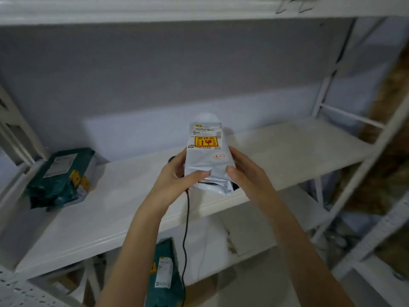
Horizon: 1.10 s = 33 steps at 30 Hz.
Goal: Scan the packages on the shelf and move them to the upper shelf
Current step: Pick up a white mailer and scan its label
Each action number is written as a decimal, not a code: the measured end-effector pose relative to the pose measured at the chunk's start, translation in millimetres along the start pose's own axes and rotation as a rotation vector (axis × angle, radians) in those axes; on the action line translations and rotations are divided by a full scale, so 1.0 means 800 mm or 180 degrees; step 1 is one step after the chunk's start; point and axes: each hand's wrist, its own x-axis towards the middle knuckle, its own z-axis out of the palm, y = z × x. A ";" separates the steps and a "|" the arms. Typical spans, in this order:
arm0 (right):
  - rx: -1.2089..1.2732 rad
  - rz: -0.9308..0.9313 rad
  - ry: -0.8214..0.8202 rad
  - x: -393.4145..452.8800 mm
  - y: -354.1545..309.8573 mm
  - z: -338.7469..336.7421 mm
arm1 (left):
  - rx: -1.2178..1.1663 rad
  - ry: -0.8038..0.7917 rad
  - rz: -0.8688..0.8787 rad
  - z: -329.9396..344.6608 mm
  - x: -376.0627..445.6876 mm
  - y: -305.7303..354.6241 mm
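A white plastic mailer package (pixel 207 151) with a shipping label and a red-and-yellow fragile sticker is held upright above the white shelf board (pixel 124 196). My left hand (pixel 177 176) grips its left side, and a dark object with a black cable (pixel 186 229) hanging down sits behind that hand, probably the scanner. My right hand (pixel 245 173) grips the package's right side, thumb on the front. A dark green package (pixel 59 176) lies at the left end of the same shelf. Another green package (pixel 164 275) lies on the shelf below.
A higher shelf edge (pixel 155 12) runs across the top of the view. White metal uprights and cross bars (pixel 345 116) stand at the right. A grey wall is behind the shelf. Brownish material shows at the far right beyond the frame.
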 end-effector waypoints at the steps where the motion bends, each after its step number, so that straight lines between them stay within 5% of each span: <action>1: -0.0032 0.0002 0.0070 -0.012 -0.008 -0.013 | -0.0085 -0.0053 0.0059 0.014 0.001 0.009; 19: -0.0912 -0.0638 0.1458 -0.119 -0.127 -0.315 | -0.0278 -0.0729 0.0790 0.335 0.077 0.174; 26: -0.1197 -0.0903 0.1521 -0.105 -0.172 -0.419 | -0.0577 -0.0214 0.1076 0.423 0.110 0.229; 33: -0.0935 -0.1397 0.1271 -0.038 -0.198 -0.442 | -0.0603 0.0314 0.1417 0.411 0.153 0.271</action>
